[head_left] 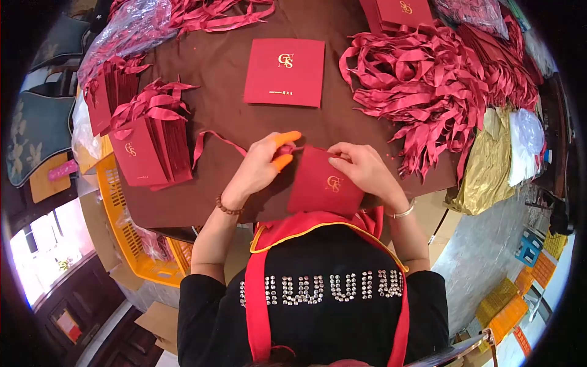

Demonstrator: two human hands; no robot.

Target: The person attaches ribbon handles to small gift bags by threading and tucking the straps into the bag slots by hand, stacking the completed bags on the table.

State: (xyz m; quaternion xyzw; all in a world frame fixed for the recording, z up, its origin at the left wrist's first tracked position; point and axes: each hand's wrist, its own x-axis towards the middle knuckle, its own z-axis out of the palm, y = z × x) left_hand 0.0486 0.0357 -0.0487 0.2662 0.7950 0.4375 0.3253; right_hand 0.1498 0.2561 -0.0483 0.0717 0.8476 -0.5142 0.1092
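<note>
My right hand (365, 169) grips the top edge of a flat dark-red gift bag (324, 186) with a gold logo, held tilted at the table's front edge. Beside it, to the left, is my left hand (260, 164), with orange finger covers on two fingers. Those two fingers are apart at the bag's upper left corner. A red ribbon (220, 139) runs from the left into my left hand, and a bit of it shows between the fingers. Another flat red piece (284, 76) with the same logo lies on the table beyond my hands.
Stacks of red bags with ribbons (151, 153) stand at the left. A large heap of red ribbons (422, 85) covers the right side of the brown tablecloth (226, 92). Gold wrapping (486, 165) hangs at the right edge. A yellow crate (125, 211) stands below on the left.
</note>
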